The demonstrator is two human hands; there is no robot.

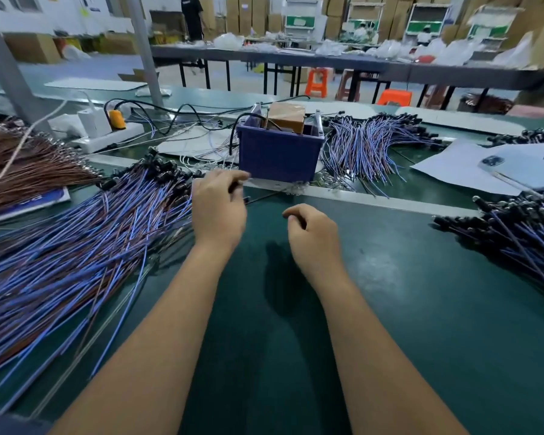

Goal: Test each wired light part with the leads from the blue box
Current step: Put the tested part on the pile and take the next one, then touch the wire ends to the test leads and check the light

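Pinching one thin blue-and-brown wired light part (248, 199), the left hand (219, 208) works; the right hand (311, 233) is curled, seemingly empty. The wires look limp and light; better to hold near the black head.

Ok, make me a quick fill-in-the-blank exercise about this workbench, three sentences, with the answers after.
1. The box behind the left hand is coloured ____.
2. The orange plug sits in a ____ power strip.
3. The phone at the far right lies on a sheet of ____.

Missing words: blue; white; paper
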